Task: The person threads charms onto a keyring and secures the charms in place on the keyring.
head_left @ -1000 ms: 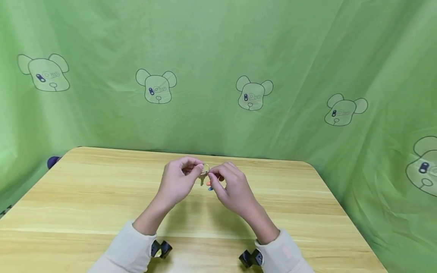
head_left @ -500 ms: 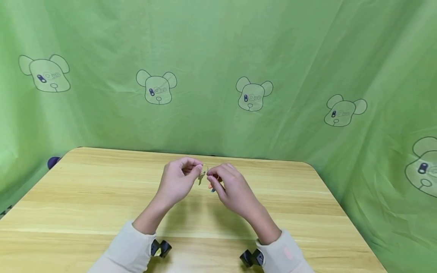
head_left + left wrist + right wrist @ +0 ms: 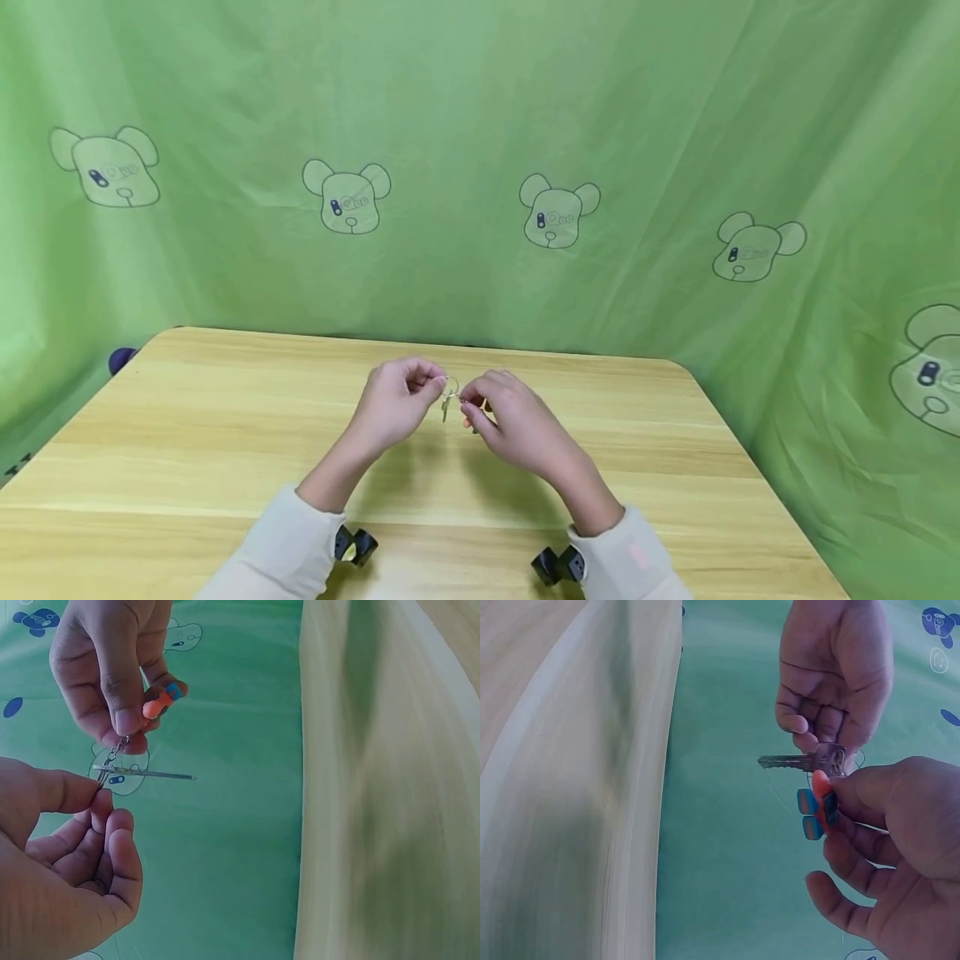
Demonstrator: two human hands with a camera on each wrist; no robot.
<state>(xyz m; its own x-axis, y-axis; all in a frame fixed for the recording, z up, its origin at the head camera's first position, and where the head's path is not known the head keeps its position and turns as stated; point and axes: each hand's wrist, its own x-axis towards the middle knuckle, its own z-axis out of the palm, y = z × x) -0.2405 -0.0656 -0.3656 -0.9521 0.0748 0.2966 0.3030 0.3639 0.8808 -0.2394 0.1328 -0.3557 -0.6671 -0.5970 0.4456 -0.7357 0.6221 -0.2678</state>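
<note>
I hold a small key (image 3: 801, 760) on its ring (image 3: 451, 386) up in the air between my two hands, above the middle of the worktop (image 3: 187, 433) and somewhat nearer its far edge than the near one. My left hand (image 3: 393, 406) pinches the ring at the key's head between thumb and forefinger, the other fingers curled in; my right hand (image 3: 510, 421) pinches the orange-and-blue charm (image 3: 816, 809) that hangs from the ring by a short chain (image 3: 115, 752). The key juts out level, its blade free. I judge the whole bunch to be very light, the key stiff and hard, the ring springy and thin, and smooth metal like this likely to slip or twist if I pinch it too loosely; the charm looks softer and easier to grip. The best hold seems to be the flat head of the key or the ring itself, not the narrow blade. From the head view the bunch is tiny and mostly covered by my fingers. I cannot make out the ring's split, nor how the chain joins the charm, since my thumb hides that.
</note>
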